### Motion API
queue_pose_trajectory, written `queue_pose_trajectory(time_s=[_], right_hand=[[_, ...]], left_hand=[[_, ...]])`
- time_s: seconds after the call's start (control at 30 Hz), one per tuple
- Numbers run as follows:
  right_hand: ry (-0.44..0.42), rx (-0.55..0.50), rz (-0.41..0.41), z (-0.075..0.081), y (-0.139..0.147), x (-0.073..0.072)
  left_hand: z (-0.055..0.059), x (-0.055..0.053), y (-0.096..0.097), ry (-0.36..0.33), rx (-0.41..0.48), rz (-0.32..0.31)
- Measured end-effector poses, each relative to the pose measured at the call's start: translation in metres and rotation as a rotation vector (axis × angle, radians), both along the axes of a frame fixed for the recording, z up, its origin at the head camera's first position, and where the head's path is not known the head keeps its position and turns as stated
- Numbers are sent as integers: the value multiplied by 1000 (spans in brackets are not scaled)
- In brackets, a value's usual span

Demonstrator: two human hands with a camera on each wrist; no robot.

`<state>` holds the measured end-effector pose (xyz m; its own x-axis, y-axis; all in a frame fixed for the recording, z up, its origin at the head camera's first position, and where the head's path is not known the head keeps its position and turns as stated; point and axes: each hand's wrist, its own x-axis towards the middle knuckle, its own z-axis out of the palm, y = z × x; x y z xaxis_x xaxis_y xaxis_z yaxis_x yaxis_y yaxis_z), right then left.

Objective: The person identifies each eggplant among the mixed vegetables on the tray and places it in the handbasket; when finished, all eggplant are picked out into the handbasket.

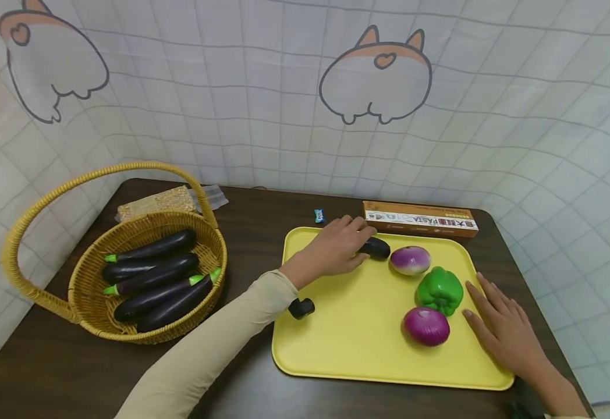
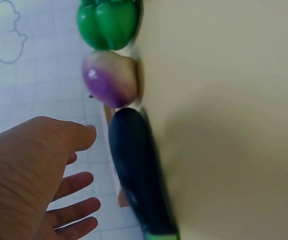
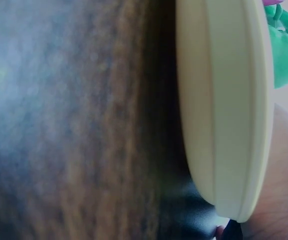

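A dark eggplant (image 1: 377,248) lies along the far side of the yellow tray (image 1: 357,337). My left hand (image 1: 343,244) reaches over it and covers its left part in the head view. In the left wrist view, thumb and fingers are spread beside the eggplant (image 2: 136,170), with a gap to its skin. My right hand (image 1: 509,331) rests flat at the tray's right rim, fingers spread. Near those fingers sit a green bell pepper (image 1: 440,288) and a purple onion (image 1: 426,327). A purple-and-white turnip (image 1: 411,260) lies just right of the eggplant.
On the left stands a yellow wicker basket (image 1: 221,291) with a tall handle, holding several eggplants (image 1: 158,273). Behind it lies a clear bag of grains (image 1: 158,203). A pasta box (image 1: 420,219) and a small blue packet (image 1: 319,216) lie beyond the tray, before a curtain.
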<state>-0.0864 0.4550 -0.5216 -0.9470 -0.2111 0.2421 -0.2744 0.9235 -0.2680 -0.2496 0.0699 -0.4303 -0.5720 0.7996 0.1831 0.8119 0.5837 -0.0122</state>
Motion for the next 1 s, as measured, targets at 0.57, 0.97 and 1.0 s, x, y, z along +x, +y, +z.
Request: queue_pose_trajectory(time_s=[0.57,0.97,1.0], right_hand=[[-2,-18,9,2,-12,-6],[-12,-3,-8,1,-2,1],[-13,-3,-10,1,-1,1]], left_hand=[[-25,6,15,-11,-167,19],[-23,27,-2,-2,-185,-10],[-19,29,-4,-42,-167,3]])
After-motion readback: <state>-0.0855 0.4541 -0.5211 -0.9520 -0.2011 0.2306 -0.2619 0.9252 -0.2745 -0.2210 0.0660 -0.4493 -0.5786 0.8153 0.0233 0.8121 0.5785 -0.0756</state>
